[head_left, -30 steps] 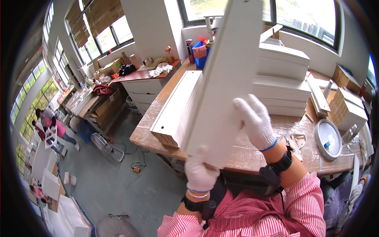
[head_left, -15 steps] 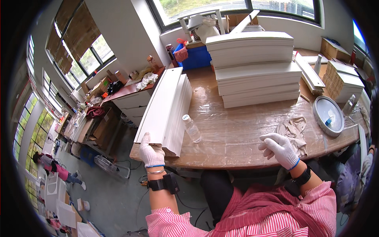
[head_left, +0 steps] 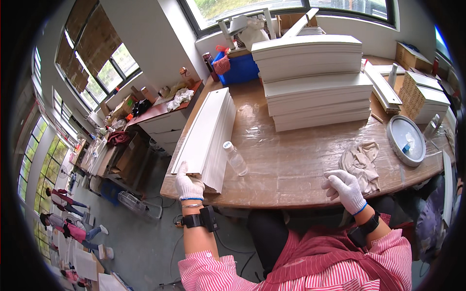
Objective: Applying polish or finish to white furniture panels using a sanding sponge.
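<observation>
My left hand (head_left: 188,186), in a white knitted glove, grips the near end of the top white board (head_left: 201,133). The thumb lies on top and the other fingers are hidden below the edge. Under this board is a stack of similar white boards (head_left: 218,160) at the table's left side. My gloved right hand (head_left: 345,190) hovers over the near table edge, fingers loosely bent and apart, with nothing seen in them. Beside it lies a crumpled beige cloth (head_left: 363,162). Close to the left stack stands a clear bottle with a white cap (head_left: 236,159).
A tall stack of white boards (head_left: 318,102) stands at the back of the film-covered table (head_left: 291,169). To the right are a round grey-rimmed lid or tub (head_left: 407,141), another bottle (head_left: 431,125) and more boards (head_left: 383,89). A blue bin (head_left: 240,70) sits back left. Other people are at left and right.
The top board on the left stack has shifted right with my left hand, now lying more in line with the boards below. My right hand has moved slightly, its fingers a little less curled.
</observation>
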`<state>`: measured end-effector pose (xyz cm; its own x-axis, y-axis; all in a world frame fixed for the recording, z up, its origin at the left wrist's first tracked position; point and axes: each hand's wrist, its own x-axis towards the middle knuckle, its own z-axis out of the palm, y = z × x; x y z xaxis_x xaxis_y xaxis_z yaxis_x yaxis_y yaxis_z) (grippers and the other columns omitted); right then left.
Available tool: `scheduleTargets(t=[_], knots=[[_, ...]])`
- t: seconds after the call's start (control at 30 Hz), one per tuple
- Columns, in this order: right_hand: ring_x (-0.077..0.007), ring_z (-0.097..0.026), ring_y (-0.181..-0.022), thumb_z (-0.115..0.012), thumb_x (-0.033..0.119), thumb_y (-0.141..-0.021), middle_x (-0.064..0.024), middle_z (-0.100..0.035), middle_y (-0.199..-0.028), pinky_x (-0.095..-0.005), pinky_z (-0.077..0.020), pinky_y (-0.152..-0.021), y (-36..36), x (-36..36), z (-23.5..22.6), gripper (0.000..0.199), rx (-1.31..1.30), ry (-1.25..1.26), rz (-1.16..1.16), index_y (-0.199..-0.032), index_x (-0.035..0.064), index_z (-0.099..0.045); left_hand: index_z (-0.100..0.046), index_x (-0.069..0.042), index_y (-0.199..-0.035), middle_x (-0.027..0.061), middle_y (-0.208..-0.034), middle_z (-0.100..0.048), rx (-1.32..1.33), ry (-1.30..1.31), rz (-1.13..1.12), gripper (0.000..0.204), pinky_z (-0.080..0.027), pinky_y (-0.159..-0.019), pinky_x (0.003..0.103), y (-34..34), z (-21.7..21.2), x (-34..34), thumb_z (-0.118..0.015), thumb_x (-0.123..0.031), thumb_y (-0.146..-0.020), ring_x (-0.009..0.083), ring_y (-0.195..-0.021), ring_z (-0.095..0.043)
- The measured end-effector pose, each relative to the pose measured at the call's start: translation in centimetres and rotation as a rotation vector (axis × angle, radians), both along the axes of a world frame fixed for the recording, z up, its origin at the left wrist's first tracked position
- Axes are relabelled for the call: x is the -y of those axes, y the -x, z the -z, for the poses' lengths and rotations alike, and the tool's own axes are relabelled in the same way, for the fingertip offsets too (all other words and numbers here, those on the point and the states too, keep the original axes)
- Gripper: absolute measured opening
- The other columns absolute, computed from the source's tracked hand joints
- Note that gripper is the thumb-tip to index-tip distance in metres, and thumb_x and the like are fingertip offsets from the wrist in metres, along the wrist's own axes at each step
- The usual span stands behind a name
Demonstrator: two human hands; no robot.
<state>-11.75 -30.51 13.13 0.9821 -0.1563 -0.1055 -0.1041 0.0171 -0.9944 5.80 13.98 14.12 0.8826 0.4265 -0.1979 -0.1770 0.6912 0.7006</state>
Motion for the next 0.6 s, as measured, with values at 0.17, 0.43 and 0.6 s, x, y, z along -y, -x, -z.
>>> scheduleTargets(t=[0.17, 0.43, 0.6], knots=[[-0.0106, -0.064, -0.064, -0.056, 0.02, -0.102, -0.0104, -0.073, -0.088, -0.024, -0.0542, -0.056, -0.1, 0.3, 0.5, 0.029, -0.024, 0.012, 0.007, -0.12, -0.0011, -0.064, -0.064, -0.006, -0.103, 0.0028, -0.089, -0.067, 0.014, 0.013, 0.008, 0.013, -0.051, -0.056, 0.022, 0.2, 0.2, -0.3, -0.07, -0.013, -0.093, 0.0107, -0.068, -0.061], [-0.0102, -0.064, -0.063, -0.055, 0.02, -0.102, -0.0101, -0.072, -0.088, -0.0231, -0.0527, -0.055, -0.2, 0.1, 1.2, 0.031, -0.057, 0.016, 0.008, -0.121, -0.002, -0.064, -0.063, -0.006, -0.106, 0.004, -0.093, -0.066, 0.001, -0.065, 0.049, 0.018, -0.056, -0.062, 0.026, 0.1, 0.5, -1.0, -0.071, -0.014, -0.092, 0.0126, -0.076, -0.063], [-0.0097, -0.062, -0.064, -0.055, 0.021, -0.103, -0.0094, -0.072, -0.089, -0.0223, -0.0506, -0.055, -0.2, -0.2, 1.8, 0.03, -0.06, 0.001, -0.001, -0.121, -0.0005, -0.065, -0.062, -0.006, -0.113, 0.0084, -0.098, -0.069, -0.146, -0.293, 0.152, 0.04, -0.062, -0.065, 0.034, 2.2, -1.1, -1.6, -0.061, -0.043, -0.1, 0.0208, -0.082, -0.069]])
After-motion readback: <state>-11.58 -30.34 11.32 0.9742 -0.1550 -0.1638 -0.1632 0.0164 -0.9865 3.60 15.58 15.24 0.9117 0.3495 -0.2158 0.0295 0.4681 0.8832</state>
